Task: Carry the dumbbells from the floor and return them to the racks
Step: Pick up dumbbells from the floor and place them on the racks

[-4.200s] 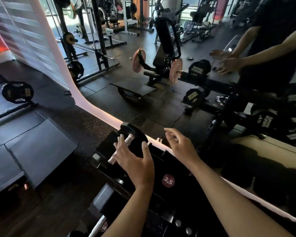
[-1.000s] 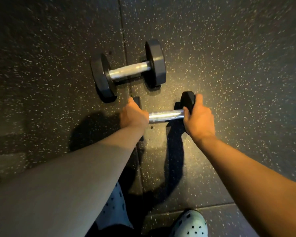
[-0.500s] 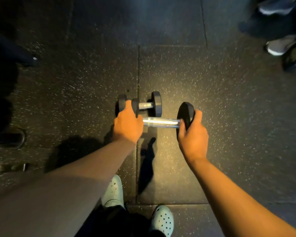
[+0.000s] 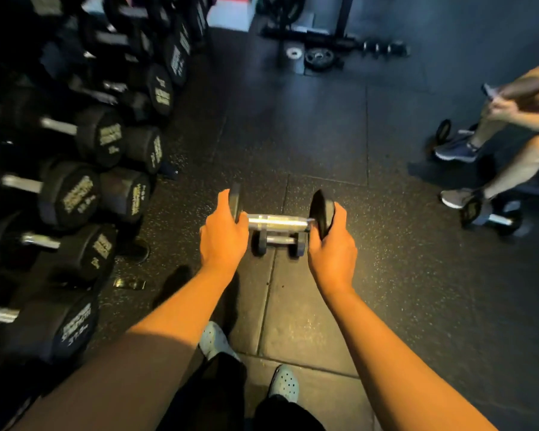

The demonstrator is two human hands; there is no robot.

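A small black dumbbell with a chrome handle hangs level above the floor, held by its two end plates. My left hand grips the left plate and my right hand grips the right plate. Below it, a second small dumbbell lies on the speckled rubber floor, partly hidden by the held one. The dumbbell rack runs along the left side, filled with large black dumbbells in tiers.
A seated person is at the right edge, with a dumbbell on the floor by their shoes. Weight plates and a machine base lie at the back. My feet in pale clogs are below.
The held dumbbell has risen off the floor, away from the second one. My view has lifted from straight down, bringing the rack at left and the seated person at right into sight.
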